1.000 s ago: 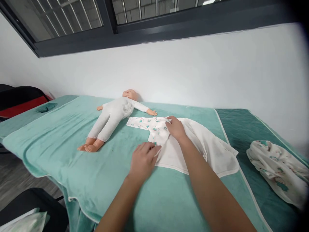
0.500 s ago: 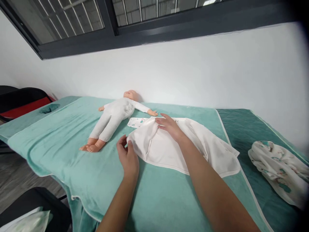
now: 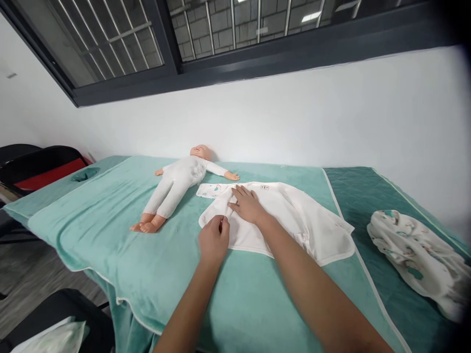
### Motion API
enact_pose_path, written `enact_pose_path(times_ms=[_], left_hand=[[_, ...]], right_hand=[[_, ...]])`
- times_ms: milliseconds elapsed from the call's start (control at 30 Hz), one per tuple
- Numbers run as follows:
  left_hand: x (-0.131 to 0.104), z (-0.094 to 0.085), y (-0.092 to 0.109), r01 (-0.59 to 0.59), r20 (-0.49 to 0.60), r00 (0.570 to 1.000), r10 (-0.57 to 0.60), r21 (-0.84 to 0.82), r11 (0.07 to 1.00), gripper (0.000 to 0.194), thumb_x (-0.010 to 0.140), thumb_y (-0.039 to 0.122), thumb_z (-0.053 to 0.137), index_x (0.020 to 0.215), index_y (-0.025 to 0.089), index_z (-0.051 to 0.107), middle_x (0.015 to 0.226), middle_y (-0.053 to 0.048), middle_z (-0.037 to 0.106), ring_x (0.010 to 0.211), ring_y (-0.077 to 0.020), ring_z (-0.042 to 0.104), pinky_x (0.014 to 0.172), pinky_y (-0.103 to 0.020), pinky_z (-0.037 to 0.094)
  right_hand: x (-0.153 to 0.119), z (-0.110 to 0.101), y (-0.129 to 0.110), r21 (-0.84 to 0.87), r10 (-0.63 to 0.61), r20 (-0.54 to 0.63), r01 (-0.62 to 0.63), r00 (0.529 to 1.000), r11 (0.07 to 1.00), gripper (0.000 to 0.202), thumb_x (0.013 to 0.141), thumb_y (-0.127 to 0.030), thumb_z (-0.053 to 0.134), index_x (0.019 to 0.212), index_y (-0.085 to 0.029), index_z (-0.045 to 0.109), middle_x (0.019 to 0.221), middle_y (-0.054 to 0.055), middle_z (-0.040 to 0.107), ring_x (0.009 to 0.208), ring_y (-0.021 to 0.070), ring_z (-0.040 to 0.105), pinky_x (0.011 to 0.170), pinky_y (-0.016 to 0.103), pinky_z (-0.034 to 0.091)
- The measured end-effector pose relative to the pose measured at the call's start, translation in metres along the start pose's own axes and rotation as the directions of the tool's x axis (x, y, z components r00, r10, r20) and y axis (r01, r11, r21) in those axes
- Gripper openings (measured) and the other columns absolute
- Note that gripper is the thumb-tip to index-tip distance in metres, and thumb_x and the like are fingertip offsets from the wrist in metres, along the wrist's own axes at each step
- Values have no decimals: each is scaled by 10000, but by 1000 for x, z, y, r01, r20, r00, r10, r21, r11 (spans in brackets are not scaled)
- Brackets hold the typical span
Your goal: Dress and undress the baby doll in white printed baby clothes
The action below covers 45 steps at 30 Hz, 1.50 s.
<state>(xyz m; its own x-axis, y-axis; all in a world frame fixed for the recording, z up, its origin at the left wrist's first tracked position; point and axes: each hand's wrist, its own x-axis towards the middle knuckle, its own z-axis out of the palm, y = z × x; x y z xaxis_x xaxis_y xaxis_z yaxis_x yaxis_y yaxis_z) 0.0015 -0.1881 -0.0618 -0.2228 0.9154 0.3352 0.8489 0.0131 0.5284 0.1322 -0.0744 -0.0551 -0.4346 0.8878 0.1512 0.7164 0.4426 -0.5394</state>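
A white baby garment (image 3: 283, 211) lies spread on the green cover, with a small printed label at its upper edge and a patterned strip (image 3: 208, 190) sticking out on the left. My right hand (image 3: 247, 203) rests flat on its left part, fingers apart and holding nothing. At the lower left edge, my left hand (image 3: 215, 238) is closed in a pinch on the garment's fabric; its fingertips are partly hidden. Beyond the hands, to the left, a baby doll (image 3: 176, 179) in a white suit lies on its back, one arm stretched toward the garment.
A bundled patterned cloth (image 3: 412, 255) sits on the darker green padding (image 3: 353, 191) at the right. The light green cover (image 3: 110, 220) drapes over the front edge. Black chairs (image 3: 55, 314) stand at the left, one bearing a plastic packet (image 3: 55, 338). A wall and barred window rise behind.
My left hand has moved right along the garment's edge and turned with its fingers curled down. My right hand has flattened onto the fabric. The fabric's left part lies flatter; the view has tilted up.
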Motion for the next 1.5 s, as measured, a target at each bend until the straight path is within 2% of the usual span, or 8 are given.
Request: enact_pose_path(times_ms=[200,300,400,567,767,1067,1300,1500], left_hand=[[2,0,3,12,10,1000,-12,13,1000,274,952,328,409,889,224,654,731,-8,668,693,-158,569,613,-258,282],[1,-1,4,29,-9,1000,-30,-33,999,265,942,329,421,896,221,659,726,-2,662,695,-157,569,623,-261,305],[-2,-4,12,15,-32,999,-19,-127,992,266,937,347,435,903,217,664,705,8,648,670,-149,553,640,-267,342],[11,9,57,36,122,992,20,-444,895,254,919,382,474,885,226,671,745,5,652,705,-143,583,692,-268,441],[56,68,116,369,519,850,85,-703,608,209,844,354,570,953,195,650,1034,-79,689,929,-190,663,709,-282,547],[56,92,106,319,486,848,210,-785,531,211,858,317,583,1004,181,648,984,-77,707,818,-158,661,812,-329,524],[42,91,110,-97,400,783,476,-678,729,260,910,341,506,1018,237,717,1005,-43,734,929,-200,650,859,-321,488],[46,88,108,77,443,804,397,-739,669,309,924,410,505,1075,202,678,1012,-54,719,872,-182,669,861,-320,487]], right_hand=[[-40,-72,22,360,-73,76,41,994,932,518,922,-528,506,1370,-266,520,1493,60,498,1275,225,555,1047,343,440],[-66,-110,68,115,193,-110,-181,975,977,369,930,-465,485,1208,-257,609,1283,68,655,1140,248,624,963,369,467],[-82,-127,111,-147,516,-233,-554,824,819,371,927,-497,432,1022,-204,639,1105,124,698,1029,309,646,852,422,475],[-84,-120,125,-211,604,-120,-614,788,760,386,879,-581,456,885,-224,603,1037,94,700,978,299,643,759,386,457],[-86,-123,129,-265,646,-165,-665,745,698,406,852,-597,488,927,-211,589,1048,105,692,932,286,642,708,369,444],[-84,-122,134,-73,469,-316,-513,825,855,192,820,-399,537,849,-244,645,879,35,711,783,198,608,660,289,406],[-86,-125,129,49,450,-418,-474,789,879,197,819,-384,544,881,-239,662,910,35,714,826,200,614,712,294,414],[-94,-138,122,116,454,-318,-441,833,890,265,843,-483,539,860,-230,616,777,4,655,692,162,557,640,277,393]])
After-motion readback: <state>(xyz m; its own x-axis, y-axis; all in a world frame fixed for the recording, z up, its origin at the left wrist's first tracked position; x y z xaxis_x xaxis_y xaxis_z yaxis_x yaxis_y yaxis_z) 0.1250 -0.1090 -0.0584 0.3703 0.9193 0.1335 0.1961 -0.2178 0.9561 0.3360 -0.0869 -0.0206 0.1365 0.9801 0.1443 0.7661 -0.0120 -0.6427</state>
